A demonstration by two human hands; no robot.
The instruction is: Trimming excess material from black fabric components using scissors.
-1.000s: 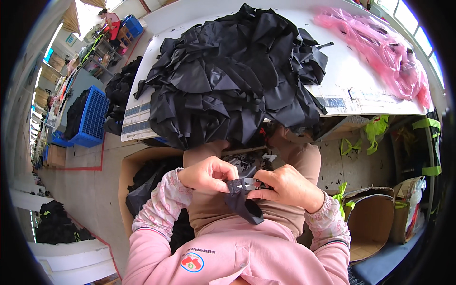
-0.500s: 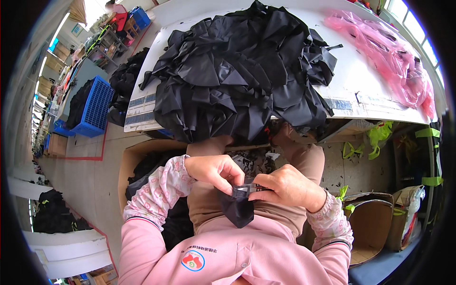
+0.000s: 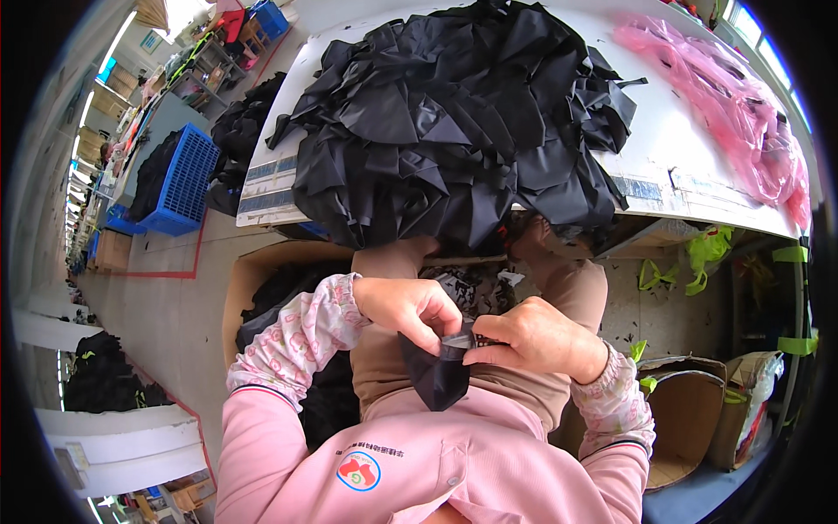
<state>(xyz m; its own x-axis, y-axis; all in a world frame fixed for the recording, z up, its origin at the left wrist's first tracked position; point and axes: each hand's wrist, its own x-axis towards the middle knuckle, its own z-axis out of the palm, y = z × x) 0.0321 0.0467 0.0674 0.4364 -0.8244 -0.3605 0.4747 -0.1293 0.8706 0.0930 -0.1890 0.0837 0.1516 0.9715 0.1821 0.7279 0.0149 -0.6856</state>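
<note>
Black cloth (image 3: 435, 381) hangs over the person's lap, its upper edge pinched between the left hand's (image 3: 408, 307) thumb and fingers and its right corner gripped by the closed fingers of the right hand (image 3: 539, 342). Beyond the knees, a dark heap (image 3: 471, 131) lies on a white table (image 3: 655, 144), left of a pink plastic bag (image 3: 729, 105).

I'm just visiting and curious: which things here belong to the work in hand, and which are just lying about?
Likely part of the work:
left hand and right hand
small black piece between them
probably the black heap on the white table

Seemingly just lying about:
pink plastic bag
blue crate
bright green strips
</note>
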